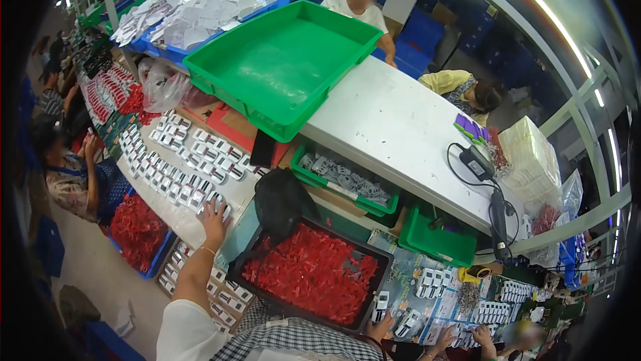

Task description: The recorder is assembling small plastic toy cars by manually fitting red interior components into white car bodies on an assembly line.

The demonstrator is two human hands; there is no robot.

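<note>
My left hand (212,226) reaches forward to the near end of rows of small white-and-grey plastic devices (175,178) on the left worktop. Its fingers are spread over the last devices of a row, touching them. At the lower middle, my right hand (379,327) is closed round the lower end of a white device with a dark window (381,301); the grip is partly hidden. Between my arms stands a black tray (384,269) full of red plastic pieces (307,264). A similar white device (407,322) lies just right of my right hand.
A green tray (287,61) rests on the raised white shelf (387,121); below are a green bin of grey parts (344,181) and a black bag (284,204). Co-worker's hands (482,337) are at the right near more devices. Another person (73,174) sits left.
</note>
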